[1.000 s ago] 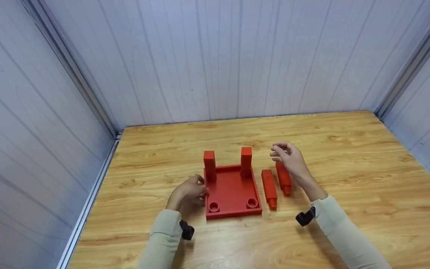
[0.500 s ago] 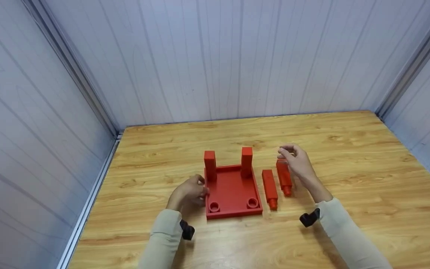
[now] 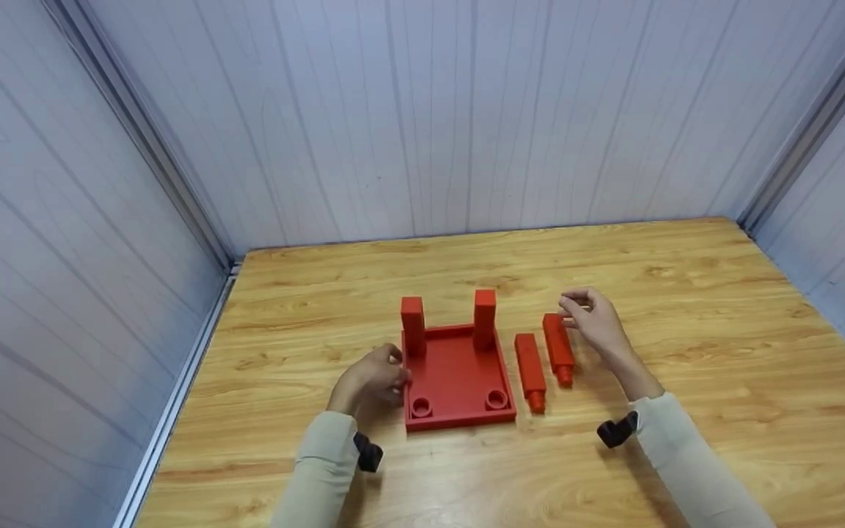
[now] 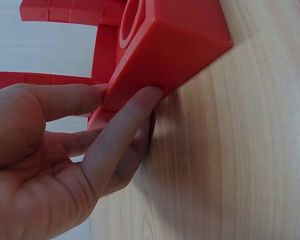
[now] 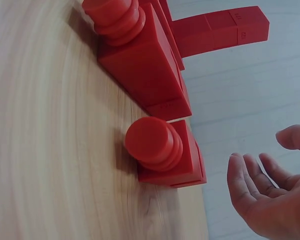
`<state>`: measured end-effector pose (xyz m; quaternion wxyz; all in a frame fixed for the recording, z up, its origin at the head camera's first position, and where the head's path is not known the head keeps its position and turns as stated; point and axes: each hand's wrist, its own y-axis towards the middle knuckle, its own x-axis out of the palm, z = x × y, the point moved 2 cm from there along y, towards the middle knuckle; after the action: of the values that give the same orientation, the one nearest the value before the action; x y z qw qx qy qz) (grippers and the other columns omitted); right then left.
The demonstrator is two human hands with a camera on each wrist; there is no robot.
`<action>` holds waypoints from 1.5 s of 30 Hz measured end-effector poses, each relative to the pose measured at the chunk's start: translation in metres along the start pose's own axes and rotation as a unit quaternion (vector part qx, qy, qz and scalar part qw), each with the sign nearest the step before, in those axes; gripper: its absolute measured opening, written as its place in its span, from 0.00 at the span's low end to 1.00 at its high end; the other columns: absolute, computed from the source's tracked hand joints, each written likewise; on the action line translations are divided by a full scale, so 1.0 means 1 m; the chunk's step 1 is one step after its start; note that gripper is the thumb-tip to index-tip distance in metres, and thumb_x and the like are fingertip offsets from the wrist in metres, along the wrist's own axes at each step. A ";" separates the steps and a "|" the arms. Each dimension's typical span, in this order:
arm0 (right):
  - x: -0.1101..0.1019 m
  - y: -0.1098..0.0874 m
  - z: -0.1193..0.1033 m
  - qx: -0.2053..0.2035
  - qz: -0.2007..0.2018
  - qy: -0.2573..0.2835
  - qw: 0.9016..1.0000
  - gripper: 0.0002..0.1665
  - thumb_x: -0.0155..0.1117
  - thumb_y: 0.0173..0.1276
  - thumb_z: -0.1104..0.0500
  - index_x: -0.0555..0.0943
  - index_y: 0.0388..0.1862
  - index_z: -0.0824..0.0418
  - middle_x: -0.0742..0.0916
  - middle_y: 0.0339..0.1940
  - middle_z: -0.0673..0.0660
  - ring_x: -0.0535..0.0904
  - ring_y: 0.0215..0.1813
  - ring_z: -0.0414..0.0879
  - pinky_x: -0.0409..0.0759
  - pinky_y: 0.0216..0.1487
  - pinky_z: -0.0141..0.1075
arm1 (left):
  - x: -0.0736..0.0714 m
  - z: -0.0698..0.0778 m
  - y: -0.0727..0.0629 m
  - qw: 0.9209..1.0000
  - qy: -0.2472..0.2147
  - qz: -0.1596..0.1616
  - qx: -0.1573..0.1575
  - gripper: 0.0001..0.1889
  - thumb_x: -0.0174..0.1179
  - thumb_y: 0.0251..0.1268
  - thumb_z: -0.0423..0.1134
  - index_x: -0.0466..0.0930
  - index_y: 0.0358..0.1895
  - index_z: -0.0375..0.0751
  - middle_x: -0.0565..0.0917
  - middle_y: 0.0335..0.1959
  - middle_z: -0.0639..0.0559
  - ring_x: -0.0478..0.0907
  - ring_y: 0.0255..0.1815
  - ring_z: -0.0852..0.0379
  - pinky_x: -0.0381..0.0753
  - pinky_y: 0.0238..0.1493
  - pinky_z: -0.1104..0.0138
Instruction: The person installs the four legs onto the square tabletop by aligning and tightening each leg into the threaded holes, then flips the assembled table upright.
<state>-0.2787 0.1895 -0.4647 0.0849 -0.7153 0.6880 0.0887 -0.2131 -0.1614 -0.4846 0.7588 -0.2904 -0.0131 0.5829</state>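
Note:
A square red tray-like base (image 3: 455, 378) with a raised rim lies on the table. Two red square posts stand upright at its far corners, the left post (image 3: 413, 326) and the right post (image 3: 485, 319). Round sockets (image 3: 496, 399) show at its near corners. My left hand (image 3: 377, 370) pinches the base's left side wall, its fingers (image 4: 122, 125) against the outer face. Two loose red posts with round ribbed ends lie to the right, an inner one (image 3: 530, 370) and an outer one (image 3: 558, 348). Above the outer post's far end hovers my right hand (image 3: 598, 323), fingers loosely bent, holding nothing.
The wood-grain table (image 3: 320, 293) backs onto a pale panelled wall (image 3: 437, 117), with side walls at left and right. A black wrist camera (image 3: 369, 452) sits on the left sleeve, another black camera (image 3: 617, 430) on the right.
My right hand has drifted right and slightly nearer, uncovering the far end of the outer loose post. The left hand and the red base stay in place.

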 end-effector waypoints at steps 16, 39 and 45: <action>-0.008 0.001 0.019 0.057 -0.039 -0.054 0.996 0.32 0.53 0.73 0.51 0.63 0.63 0.74 0.73 0.53 0.65 0.75 0.55 0.58 0.78 0.57 0.45 | 0.001 0.002 -0.001 1.000 0.000 0.004 -0.005 0.21 0.54 0.63 0.27 0.62 0.59 0.30 0.73 0.31 0.45 0.75 0.30 0.54 0.84 0.36 0.58; 0.001 0.000 0.025 0.110 -0.093 -0.151 0.978 0.36 0.59 0.69 0.48 0.60 0.64 0.71 0.72 0.57 0.67 0.72 0.39 0.44 0.76 0.38 0.34 | -0.001 0.001 -0.001 1.000 0.019 0.002 0.004 0.20 0.54 0.64 0.29 0.63 0.58 0.29 0.71 0.30 0.46 0.72 0.29 0.54 0.83 0.34 0.60; 0.003 -0.001 0.023 0.117 -0.099 -0.183 0.971 0.35 0.62 0.67 0.50 0.61 0.62 0.70 0.72 0.58 0.67 0.71 0.45 0.48 0.73 0.40 0.33 | -0.001 0.000 -0.001 1.000 0.012 0.003 -0.001 0.21 0.53 0.64 0.29 0.63 0.59 0.29 0.71 0.31 0.45 0.73 0.30 0.54 0.84 0.36 0.58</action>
<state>-0.2775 0.1920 -0.4881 0.3008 -0.7362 0.5924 0.1284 -0.2128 -0.1619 -0.4842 0.7568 -0.2986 -0.0038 0.5814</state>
